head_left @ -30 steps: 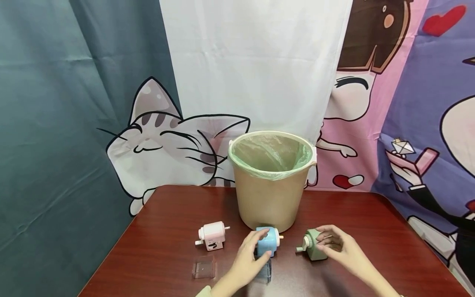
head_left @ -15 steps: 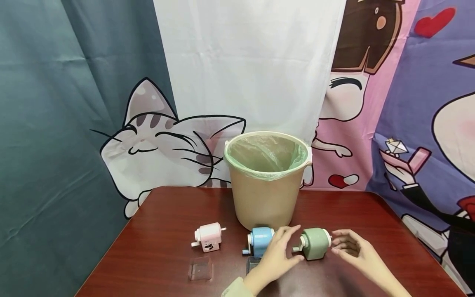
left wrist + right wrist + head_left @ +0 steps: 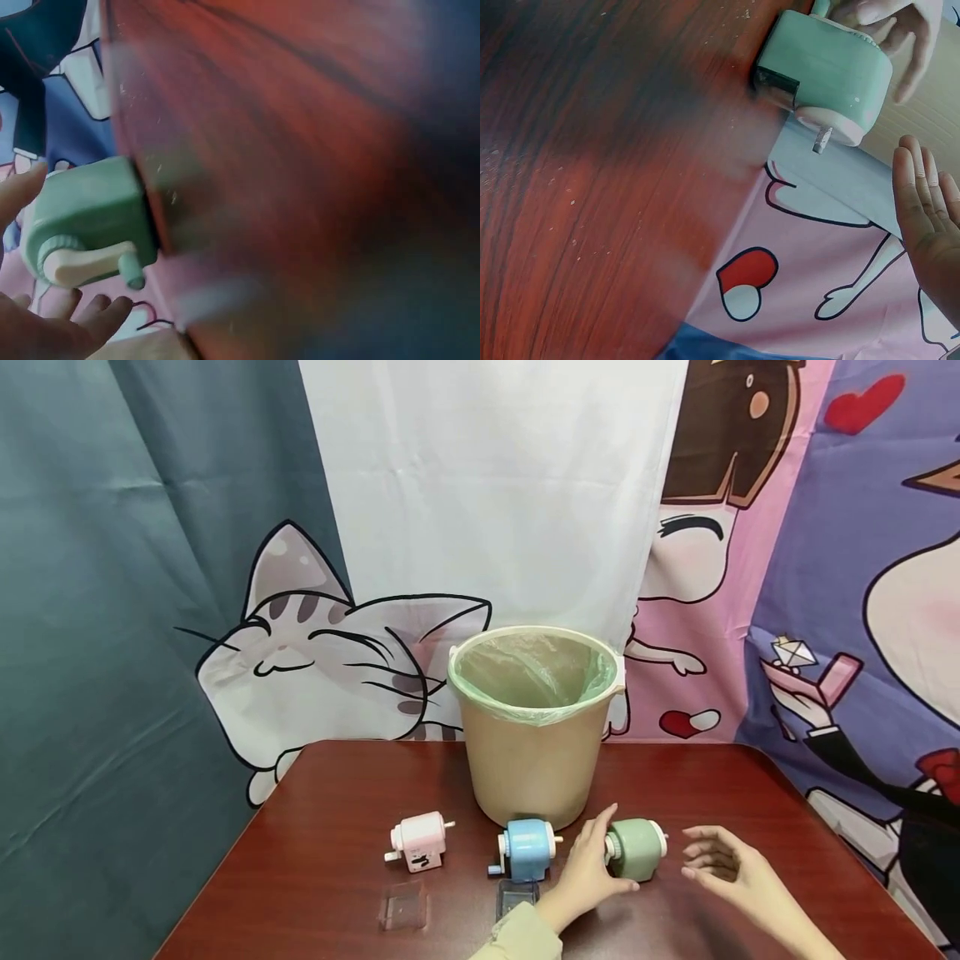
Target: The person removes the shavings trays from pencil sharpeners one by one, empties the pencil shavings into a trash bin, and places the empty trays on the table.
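A green crank pencil sharpener (image 3: 637, 850) stands upright on the red-brown table. My left hand (image 3: 588, 870) is at its crank side, thumb and fingers spread apart around that end. In the left wrist view, the cream crank arm (image 3: 86, 262) lies between the thumb and the fingers. My right hand (image 3: 731, 864) is held a short way to the right of the sharpener, fingers gently bent and gripping nothing. The right wrist view shows the sharpener's white rear ring (image 3: 832, 124) facing my right palm, with a gap between them.
Left of my hands stand a blue pencil sharpener (image 3: 528, 850) and a pink one (image 3: 422, 842). A dark clear shavings drawer (image 3: 516, 897) and a pinkish one (image 3: 405, 907) lie in front of them. A beige bin (image 3: 528, 768) with a green liner stands behind.
My left hand has moved right, from the blue sharpener across to the green one's crank side. My right hand has drawn back to the right, away from the green sharpener.
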A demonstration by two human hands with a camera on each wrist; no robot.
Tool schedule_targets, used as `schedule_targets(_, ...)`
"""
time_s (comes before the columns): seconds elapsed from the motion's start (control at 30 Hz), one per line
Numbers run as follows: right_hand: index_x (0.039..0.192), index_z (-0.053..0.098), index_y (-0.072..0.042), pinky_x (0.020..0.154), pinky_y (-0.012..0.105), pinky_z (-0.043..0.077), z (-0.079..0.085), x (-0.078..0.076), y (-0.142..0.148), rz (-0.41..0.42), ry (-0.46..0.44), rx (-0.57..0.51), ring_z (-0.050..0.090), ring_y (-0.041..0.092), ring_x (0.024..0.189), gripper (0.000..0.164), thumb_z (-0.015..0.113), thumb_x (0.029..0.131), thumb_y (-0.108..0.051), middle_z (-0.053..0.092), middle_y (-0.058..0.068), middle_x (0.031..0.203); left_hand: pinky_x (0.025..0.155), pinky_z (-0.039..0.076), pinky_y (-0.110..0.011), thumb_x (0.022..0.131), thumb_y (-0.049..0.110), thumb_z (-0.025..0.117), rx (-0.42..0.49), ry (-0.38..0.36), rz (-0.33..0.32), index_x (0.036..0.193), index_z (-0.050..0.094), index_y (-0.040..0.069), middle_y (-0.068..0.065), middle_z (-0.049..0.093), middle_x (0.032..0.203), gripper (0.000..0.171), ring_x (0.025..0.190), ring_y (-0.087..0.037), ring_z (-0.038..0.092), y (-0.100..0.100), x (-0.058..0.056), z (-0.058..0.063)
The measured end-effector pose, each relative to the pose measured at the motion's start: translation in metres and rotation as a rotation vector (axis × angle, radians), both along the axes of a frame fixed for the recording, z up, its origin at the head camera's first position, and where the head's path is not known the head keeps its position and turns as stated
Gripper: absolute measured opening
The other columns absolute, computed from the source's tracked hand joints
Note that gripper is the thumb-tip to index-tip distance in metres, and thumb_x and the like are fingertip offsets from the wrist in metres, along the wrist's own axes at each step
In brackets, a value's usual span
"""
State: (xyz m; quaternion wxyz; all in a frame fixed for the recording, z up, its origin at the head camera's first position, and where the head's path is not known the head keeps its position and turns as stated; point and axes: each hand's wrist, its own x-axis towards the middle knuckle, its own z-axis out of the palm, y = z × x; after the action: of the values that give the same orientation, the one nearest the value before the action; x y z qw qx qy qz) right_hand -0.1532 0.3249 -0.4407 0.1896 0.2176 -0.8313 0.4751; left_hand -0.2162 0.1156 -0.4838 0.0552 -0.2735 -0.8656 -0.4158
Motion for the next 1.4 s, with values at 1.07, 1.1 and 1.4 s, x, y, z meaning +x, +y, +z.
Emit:
schedule_targets(1.07, 0.108, 0.057, -0.015, 0.060, 0.015, 0.049, -0.003, 0.001, 0.001, -0.022, -0.025, 0.036, 0.062, -0.002, 0.074, 0.047, 0.067, 0.073, 0.015, 0.064, -0.020, 0.087, 0.072, 0.043, -0.027, 0.048, 0.012, 0.092, 0.101, -0.224, 0.242, 0.107, 0.053, 0.019, 0.001, 0.065, 0.094, 0.071, 0.085, -0.018, 0.059, 0.029, -0.007, 0.014)
schedule_targets(1.1, 0.108, 0.057, -0.014, 0.060, 0.015, 0.049, -0.003, 0.002, 0.001, -0.026, -0.030, 0.039, 0.062, -0.002, 0.073, 0.046, 0.068, 0.073, 0.014, 0.064, -0.020, 0.087, 0.072, 0.043, -0.027, 0.049, 0.013, 0.092, 0.109, -0.236, 0.247, 0.107, 0.051, 0.020, 0.002, 0.065, 0.093, 0.072, 0.085, -0.018, 0.060, 0.029, -0.007, 0.015)
schedule_targets(1.4, 0.103, 0.057, 0.003, 0.061, 0.013, 0.048, 0.000, 0.002, 0.000, -0.155, -0.091, 0.107, 0.060, -0.005, 0.072, 0.031, 0.070, 0.075, 0.007, 0.061, -0.023, 0.085, 0.071, 0.045, -0.023, 0.054, 0.024, 0.092, 0.242, -0.284, 0.234, 0.105, 0.058, 0.020, 0.003, 0.071, 0.092, 0.062, 0.084, -0.009, 0.060, 0.023, -0.006, 0.037)
